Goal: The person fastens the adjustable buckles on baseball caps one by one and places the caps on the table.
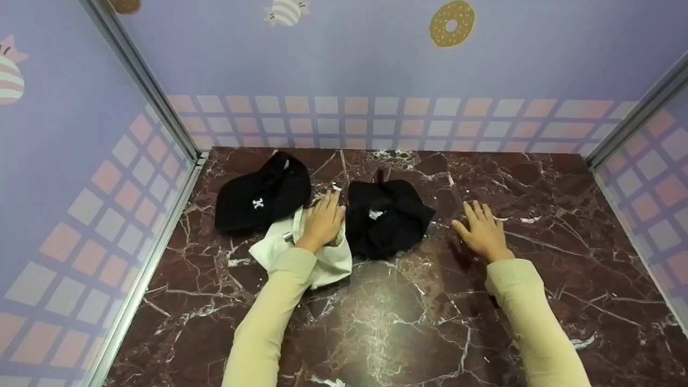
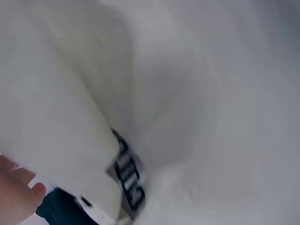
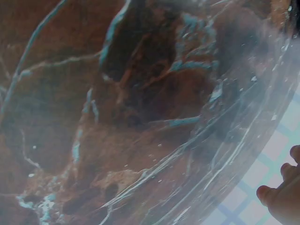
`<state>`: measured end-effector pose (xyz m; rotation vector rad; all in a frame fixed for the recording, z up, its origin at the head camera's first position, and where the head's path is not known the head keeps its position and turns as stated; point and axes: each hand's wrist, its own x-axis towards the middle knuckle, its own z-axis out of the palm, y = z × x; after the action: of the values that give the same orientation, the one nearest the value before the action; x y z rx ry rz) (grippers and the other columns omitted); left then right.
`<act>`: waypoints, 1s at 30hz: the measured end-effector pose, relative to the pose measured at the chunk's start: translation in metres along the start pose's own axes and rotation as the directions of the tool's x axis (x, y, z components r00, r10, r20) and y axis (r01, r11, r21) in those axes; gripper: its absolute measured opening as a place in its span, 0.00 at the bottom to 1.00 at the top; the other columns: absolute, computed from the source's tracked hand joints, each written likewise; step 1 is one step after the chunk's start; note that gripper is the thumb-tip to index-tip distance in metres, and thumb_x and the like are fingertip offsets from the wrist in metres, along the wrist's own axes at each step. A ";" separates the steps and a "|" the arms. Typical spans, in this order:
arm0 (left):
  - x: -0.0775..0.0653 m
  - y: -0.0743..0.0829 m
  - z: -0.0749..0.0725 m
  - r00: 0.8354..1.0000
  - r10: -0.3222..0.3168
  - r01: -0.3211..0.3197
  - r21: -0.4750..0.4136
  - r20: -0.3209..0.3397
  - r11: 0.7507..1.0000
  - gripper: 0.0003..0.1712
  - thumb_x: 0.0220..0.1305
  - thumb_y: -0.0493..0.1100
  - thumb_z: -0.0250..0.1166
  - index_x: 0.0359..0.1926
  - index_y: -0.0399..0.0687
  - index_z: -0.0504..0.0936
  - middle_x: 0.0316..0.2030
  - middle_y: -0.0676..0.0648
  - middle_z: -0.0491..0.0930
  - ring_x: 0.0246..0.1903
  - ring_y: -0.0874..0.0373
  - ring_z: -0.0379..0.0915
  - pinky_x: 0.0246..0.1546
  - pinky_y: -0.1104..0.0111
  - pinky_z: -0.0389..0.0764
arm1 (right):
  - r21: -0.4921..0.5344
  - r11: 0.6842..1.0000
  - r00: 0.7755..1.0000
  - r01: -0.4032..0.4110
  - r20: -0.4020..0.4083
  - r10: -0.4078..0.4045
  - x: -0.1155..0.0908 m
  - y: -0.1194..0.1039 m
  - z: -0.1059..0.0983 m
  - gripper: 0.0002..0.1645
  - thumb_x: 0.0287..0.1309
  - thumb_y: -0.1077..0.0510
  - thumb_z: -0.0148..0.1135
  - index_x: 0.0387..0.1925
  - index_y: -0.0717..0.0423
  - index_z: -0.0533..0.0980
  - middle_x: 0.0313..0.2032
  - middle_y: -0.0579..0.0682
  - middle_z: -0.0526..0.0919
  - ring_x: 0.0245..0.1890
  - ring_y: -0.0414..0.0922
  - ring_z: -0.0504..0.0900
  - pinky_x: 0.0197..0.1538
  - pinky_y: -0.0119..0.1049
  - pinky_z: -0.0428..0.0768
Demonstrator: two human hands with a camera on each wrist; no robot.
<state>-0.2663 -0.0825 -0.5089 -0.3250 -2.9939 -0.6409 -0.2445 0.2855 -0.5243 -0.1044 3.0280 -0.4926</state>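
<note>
In the head view my left hand lies over a white cap, its fingers extended forward. The white cloth fills most of the left wrist view, with a dark-lettered label on it and my fingers at the lower left edge. A black cap with a small white emblem sits to the left of this hand. Another black cap lies to its right, upturned, with a pale tag inside. My right hand is spread over the marble surface at the right, holding nothing.
The dark red marble tabletop has pale veins. Purple panels with a tile pattern stand at the back and both sides, joined by metal posts.
</note>
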 end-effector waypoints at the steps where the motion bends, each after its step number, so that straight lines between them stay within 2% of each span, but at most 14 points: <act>1: -0.001 0.002 0.000 1.000 -0.001 0.000 -0.049 -0.008 0.999 0.28 0.67 0.52 0.40 0.65 0.47 0.55 0.64 0.40 0.55 0.62 0.46 0.55 0.58 0.50 0.58 | 0.008 1.000 1.000 0.005 0.000 -0.005 0.001 -0.002 -0.001 0.43 0.59 0.33 0.34 0.66 0.56 0.47 0.66 0.63 0.47 0.65 0.62 0.42 0.58 0.65 0.46; 5: -0.006 0.009 0.000 1.000 -0.003 0.003 -0.201 -0.001 0.980 0.31 0.66 0.54 0.42 0.65 0.44 0.55 0.64 0.40 0.56 0.62 0.45 0.55 0.58 0.51 0.57 | 0.073 0.997 1.000 0.025 0.002 -0.025 0.003 -0.012 -0.002 0.44 0.58 0.32 0.35 0.66 0.57 0.47 0.66 0.64 0.47 0.65 0.63 0.44 0.58 0.65 0.49; 10: -0.010 0.016 -0.001 0.998 0.007 0.012 -0.274 0.069 0.962 0.36 0.62 0.55 0.48 0.66 0.42 0.52 0.64 0.39 0.55 0.63 0.45 0.53 0.61 0.53 0.54 | 0.233 0.971 0.998 0.052 0.014 -0.057 0.004 -0.026 -0.001 0.47 0.55 0.35 0.45 0.66 0.58 0.46 0.66 0.65 0.45 0.65 0.63 0.45 0.61 0.60 0.50; 15: -0.012 0.022 -0.002 0.993 0.023 0.008 -0.268 0.113 0.963 0.37 0.60 0.52 0.53 0.65 0.41 0.52 0.62 0.38 0.59 0.61 0.45 0.56 0.60 0.54 0.56 | 0.341 0.934 0.994 0.107 -0.001 -0.114 0.005 -0.038 0.001 0.46 0.52 0.42 0.55 0.66 0.59 0.48 0.65 0.65 0.47 0.64 0.62 0.50 0.62 0.56 0.52; 22: -0.013 0.026 -0.001 0.988 0.027 0.018 -0.280 0.154 0.960 0.28 0.61 0.46 0.53 0.62 0.45 0.62 0.60 0.40 0.64 0.60 0.45 0.58 0.60 0.53 0.56 | 0.422 0.897 0.990 0.131 -0.016 -0.137 0.006 -0.055 0.005 0.41 0.52 0.52 0.58 0.64 0.58 0.53 0.62 0.64 0.58 0.58 0.61 0.63 0.58 0.54 0.61; 26: -0.012 0.028 0.000 0.991 0.047 -0.014 -0.250 0.124 0.968 0.24 0.60 0.44 0.54 0.58 0.45 0.68 0.56 0.42 0.69 0.57 0.47 0.63 0.57 0.55 0.61 | 0.463 0.880 0.993 0.107 -0.010 -0.115 0.006 -0.062 0.006 0.36 0.51 0.56 0.58 0.61 0.59 0.59 0.58 0.65 0.66 0.53 0.61 0.69 0.54 0.52 0.66; 30: -0.012 0.032 0.000 0.993 0.061 -0.039 -0.212 0.099 0.976 0.19 0.59 0.42 0.55 0.52 0.45 0.73 0.53 0.44 0.73 0.54 0.48 0.67 0.55 0.58 0.64 | 0.467 0.879 0.995 0.098 -0.024 -0.098 0.006 -0.065 0.005 0.32 0.51 0.58 0.57 0.58 0.62 0.63 0.51 0.66 0.72 0.46 0.58 0.75 0.47 0.48 0.72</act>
<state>-0.2480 -0.0568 -0.4972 -0.4585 -3.0083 -0.9676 -0.2468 0.2214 -0.5087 -0.2272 2.8125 -1.2134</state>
